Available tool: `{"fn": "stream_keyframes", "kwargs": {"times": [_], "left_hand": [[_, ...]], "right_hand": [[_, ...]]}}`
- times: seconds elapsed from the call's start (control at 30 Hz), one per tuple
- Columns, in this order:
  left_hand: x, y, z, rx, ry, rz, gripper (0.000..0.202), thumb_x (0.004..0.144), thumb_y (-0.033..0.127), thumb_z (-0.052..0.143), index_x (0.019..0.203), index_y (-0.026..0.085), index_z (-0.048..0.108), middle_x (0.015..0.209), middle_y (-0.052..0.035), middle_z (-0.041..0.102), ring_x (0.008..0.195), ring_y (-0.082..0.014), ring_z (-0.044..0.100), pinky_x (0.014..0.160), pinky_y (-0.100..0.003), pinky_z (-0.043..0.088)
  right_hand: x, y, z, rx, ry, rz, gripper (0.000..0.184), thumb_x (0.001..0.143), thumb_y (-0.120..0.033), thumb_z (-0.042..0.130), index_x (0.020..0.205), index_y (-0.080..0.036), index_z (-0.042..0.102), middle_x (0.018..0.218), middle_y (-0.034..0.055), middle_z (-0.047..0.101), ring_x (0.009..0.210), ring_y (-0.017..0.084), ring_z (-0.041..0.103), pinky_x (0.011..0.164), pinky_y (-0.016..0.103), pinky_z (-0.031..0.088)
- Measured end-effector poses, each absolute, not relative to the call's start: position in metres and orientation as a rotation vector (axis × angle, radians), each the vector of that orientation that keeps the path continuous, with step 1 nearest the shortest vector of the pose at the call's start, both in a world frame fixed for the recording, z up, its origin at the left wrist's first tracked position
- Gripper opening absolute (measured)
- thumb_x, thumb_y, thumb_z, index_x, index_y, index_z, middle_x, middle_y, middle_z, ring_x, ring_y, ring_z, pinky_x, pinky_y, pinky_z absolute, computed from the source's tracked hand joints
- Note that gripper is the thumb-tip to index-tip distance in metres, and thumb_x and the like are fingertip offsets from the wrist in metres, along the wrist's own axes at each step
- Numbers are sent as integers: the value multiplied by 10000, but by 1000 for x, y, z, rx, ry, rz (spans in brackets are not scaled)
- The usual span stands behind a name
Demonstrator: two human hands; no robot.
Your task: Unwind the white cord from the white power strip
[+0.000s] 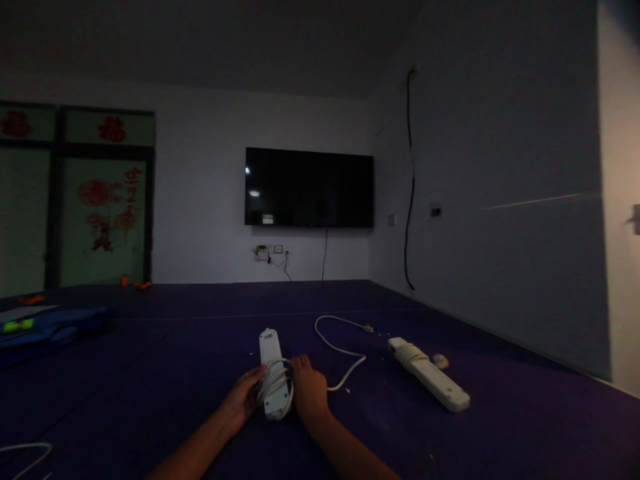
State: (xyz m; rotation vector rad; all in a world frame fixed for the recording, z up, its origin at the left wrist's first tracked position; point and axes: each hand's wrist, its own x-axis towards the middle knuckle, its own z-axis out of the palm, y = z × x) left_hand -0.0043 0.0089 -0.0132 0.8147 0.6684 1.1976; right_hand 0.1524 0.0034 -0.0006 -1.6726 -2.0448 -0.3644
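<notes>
Around us the light is dim, and a dark television [309,188] hangs on the pale back wall [200,187]. To our left, red decorations [95,192] mark dark-framed, greenish panels [107,268].

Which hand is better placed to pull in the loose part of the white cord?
Probably the right hand. The loose stretch of thin white cord reaches right beside it and lies on that side. The left hand is farther away, holding the long white plastic power strip.
</notes>
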Motion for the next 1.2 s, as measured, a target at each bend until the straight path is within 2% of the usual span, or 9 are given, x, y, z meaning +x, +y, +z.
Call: {"fn": "stream_keyframes", "kwargs": {"times": [0.2,0.33,0.63,0.77,0.87,1.03,1.2], "left_hand": [[-4,13,-20,800,652,1272,307,577,113,721,873,134,640,804,-70,697,751,-203,649,727,-301,480],[-3,13,-21,804,657,1305,298,569,79,713,854,134,648,779,-65,701,708,-196,652,699,-303,485],[-2,9,-14,873,630,1233,345,576,128,717,914,119,652,821,-85,702,788,-222,647,744,-304,476],[-4,11,-14,790,644,1242,210,671,196,652,867,117,651,782,-74,696,773,-206,645,715,-282,486],[-6,11,-14,751,631,1255,164,701,185,618,851,123,646,754,-60,687,737,-181,645,674,-253,488],[-7,9,-14,830,662,1241,347,655,143,657,997,177,606,789,-30,682,679,-165,640,600,-245,483],[-5,7,-12,842,689,1247,366,647,228,689,1002,196,606,838,-41,681,763,-184,639,670,-274,488]], "right_hand": [[153,7,-2,-1723,-2051,-368,210,843,-116,382,975,-206,519,969,74,566,725,171,629,576,261,462],[152,7,-1,-1750,-2070,-370,210,840,-106,381,960,-202,525,961,76,571,717,182,632,568,271,465],[152,4,1,-1765,-2076,-380,219,830,-88,384,959,-201,521,970,82,569,716,187,634,566,274,467],[151,3,2,-1787,-2083,-399,224,834,-89,382,974,-203,515,969,78,573,718,184,634,565,265,468],[151,3,2,-1806,-2078,-405,230,829,-75,383,970,-202,513,962,76,576,712,184,635,560,266,470],[150,5,1,-1789,-2080,-394,220,835,-82,376,960,-199,515,953,76,581,716,194,636,560,280,475],[152,5,0,-1741,-2090,-362,211,840,-107,377,972,-196,515,955,86,580,726,194,635,564,276,472]]}}
